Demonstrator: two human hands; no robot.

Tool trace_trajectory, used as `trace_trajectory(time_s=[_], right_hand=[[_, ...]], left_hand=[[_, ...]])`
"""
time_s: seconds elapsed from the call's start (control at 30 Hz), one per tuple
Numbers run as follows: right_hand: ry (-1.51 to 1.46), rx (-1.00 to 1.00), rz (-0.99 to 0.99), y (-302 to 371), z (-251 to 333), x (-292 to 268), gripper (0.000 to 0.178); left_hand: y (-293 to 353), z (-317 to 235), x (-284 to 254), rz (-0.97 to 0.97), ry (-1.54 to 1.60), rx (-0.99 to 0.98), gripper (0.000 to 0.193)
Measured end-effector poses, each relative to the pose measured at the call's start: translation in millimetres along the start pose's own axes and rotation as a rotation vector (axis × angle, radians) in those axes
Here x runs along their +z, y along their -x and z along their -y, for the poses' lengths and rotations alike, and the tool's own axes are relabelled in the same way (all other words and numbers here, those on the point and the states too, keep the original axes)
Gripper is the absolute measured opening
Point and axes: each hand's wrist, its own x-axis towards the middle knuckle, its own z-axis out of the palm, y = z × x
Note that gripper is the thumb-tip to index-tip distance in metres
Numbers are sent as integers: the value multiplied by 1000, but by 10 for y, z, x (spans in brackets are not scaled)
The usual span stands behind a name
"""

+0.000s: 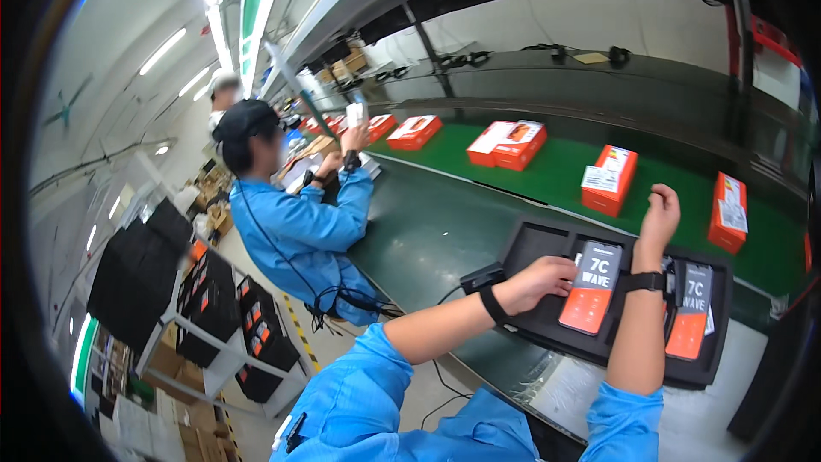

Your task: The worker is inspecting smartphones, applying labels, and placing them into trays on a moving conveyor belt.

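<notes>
- Phone (590, 291), the left one of the pair, lies face up in the left part of a black tray (532, 244), screen part dark, part orange.
- Left hand (537, 281) is right at that phone's left edge, fingers bent inward and pretty close together. Honestly can't tell if they're pinching it or just touching.
- Right hand (660, 216) is up past the tray's far edge, fingers loosely curled. Can't tell if it's gripping anything.
- Room-wise, the right forearm (637, 334) cuts across the tray between the phones, so kinda tight there. The tray's far side sits just beside a green belt (556, 174); leftward, dark green tabletop (428, 222) stretches to a co-worker (295, 218) in blue.
- Counts: two phones (the other phone (691, 312) is in the tray's right part), one tray, five orange boxes (610, 181) I can pick out clearly on the belt, plus more farther off, too small to count.
</notes>
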Motion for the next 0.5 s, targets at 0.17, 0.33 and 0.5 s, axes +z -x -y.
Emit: trace_trajectory(time_s=[0.17,0.33,0.5], right_hand=[[19,-54,19,-156,-168,-110,14],[-145,154,96,37,356,206,13],[-89,392,400,98,536,96,12]], left_hand=[[-17,-12,158,110,251,146,29],[132,-160,-56,88,251,72,25],[61,16,-18,168,-88,38,32]])
